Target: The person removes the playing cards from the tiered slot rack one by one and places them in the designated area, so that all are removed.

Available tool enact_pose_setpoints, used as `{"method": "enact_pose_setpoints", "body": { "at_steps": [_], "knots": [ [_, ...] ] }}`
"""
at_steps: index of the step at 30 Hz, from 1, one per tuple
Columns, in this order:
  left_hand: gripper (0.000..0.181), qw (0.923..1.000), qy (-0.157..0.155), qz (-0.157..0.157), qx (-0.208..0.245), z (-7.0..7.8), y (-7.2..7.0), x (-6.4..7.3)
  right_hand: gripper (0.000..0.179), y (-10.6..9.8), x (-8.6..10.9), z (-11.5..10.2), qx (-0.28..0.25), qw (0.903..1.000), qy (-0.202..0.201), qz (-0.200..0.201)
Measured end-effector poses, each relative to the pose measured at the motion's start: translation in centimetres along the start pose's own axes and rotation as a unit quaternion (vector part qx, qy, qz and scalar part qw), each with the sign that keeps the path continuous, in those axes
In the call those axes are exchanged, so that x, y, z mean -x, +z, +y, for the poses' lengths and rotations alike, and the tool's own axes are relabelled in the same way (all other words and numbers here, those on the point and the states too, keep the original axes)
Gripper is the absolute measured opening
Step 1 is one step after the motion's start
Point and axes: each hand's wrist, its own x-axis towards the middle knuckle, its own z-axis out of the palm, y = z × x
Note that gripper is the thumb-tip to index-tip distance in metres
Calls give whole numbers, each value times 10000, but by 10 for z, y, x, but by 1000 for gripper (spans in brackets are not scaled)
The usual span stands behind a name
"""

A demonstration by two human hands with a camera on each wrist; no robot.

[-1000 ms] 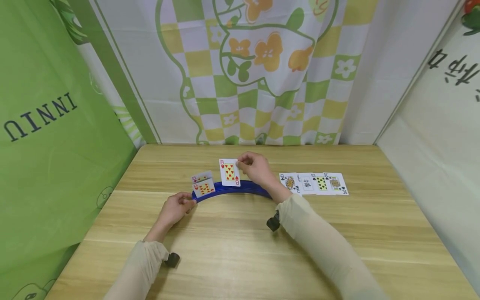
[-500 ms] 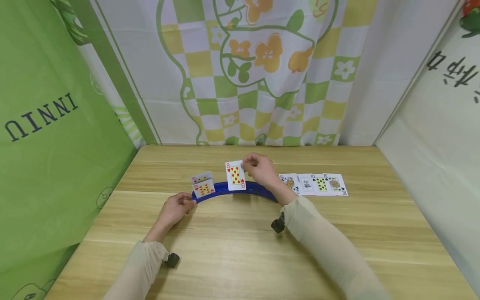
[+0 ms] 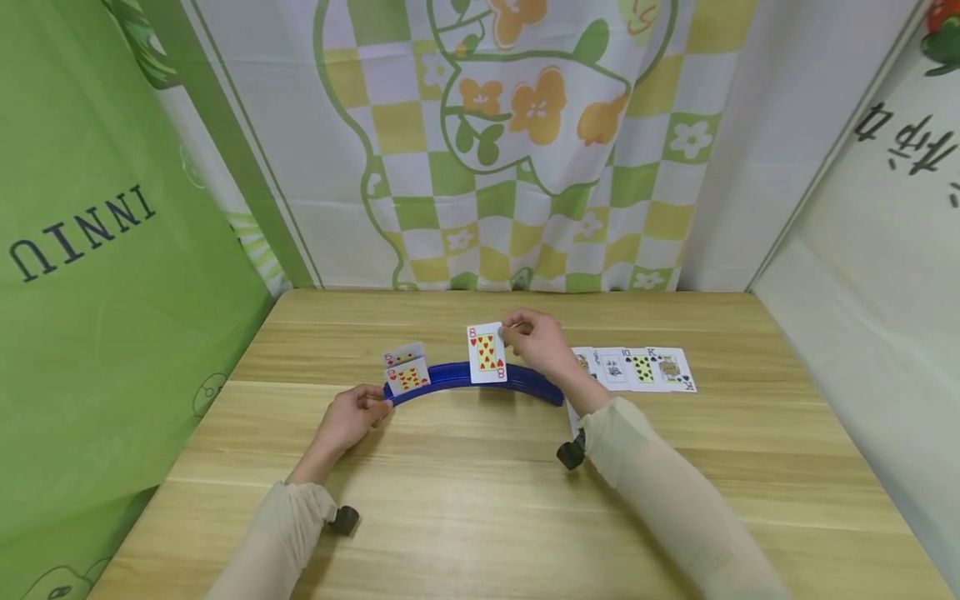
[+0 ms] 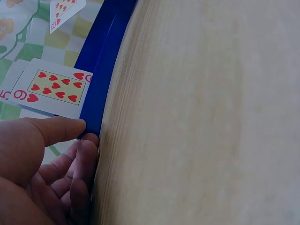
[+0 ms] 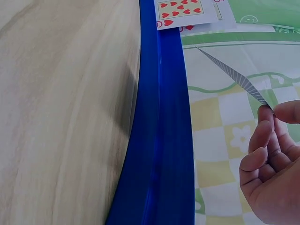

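Note:
A curved blue card holder lies on the table, and my left hand pinches its left end between thumb and fingers. A nine of hearts stands in its slot near that end, in front of a five of diamonds. My right hand pinches the upper right corner of an eight of hearts between thumb and index finger. In the head view this card overlaps the middle of the holder. The right wrist view shows the card nearly edge-on, apart from the holder's slot.
To the right, a row of overlapping cards lies face up, among them a king, a ten and a joker-like card. My right forearm partly hides the row's left end. A patterned curtain hangs behind the wooden table.
My right hand has moved to the right and slightly down with the eight of hearts, along the holder. The left hand has stayed on the holder's end.

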Motion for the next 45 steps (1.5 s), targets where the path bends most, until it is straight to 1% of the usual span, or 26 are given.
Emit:
{"method": "enact_pose_setpoints", "body": {
  "at_steps": [3,10,15,22,29,36,45],
  "knots": [
    [38,10000,-12,4,9,0,0,0,21,-3,2,1,28,10000,48,23],
    [38,10000,34,22,-12,-1,0,0,21,-9,6,5,-38,9998,-80,165],
    [38,10000,28,32,-23,0,1,0,21,-14,9,7,-9,9998,-61,200],
    [38,10000,29,37,-10,1,1,0,21,-22,14,9,4,9998,34,206],
    [37,10000,-14,38,11,0,1,0,23,-30,20,14,108,9998,109,148],
    [38,10000,-11,-10,24,0,0,-1,24,-39,28,17,261,9992,212,207],
    [39,10000,-10,-14,28,0,0,-1,26,-47,31,24,234,9989,343,222]
  ]
}}
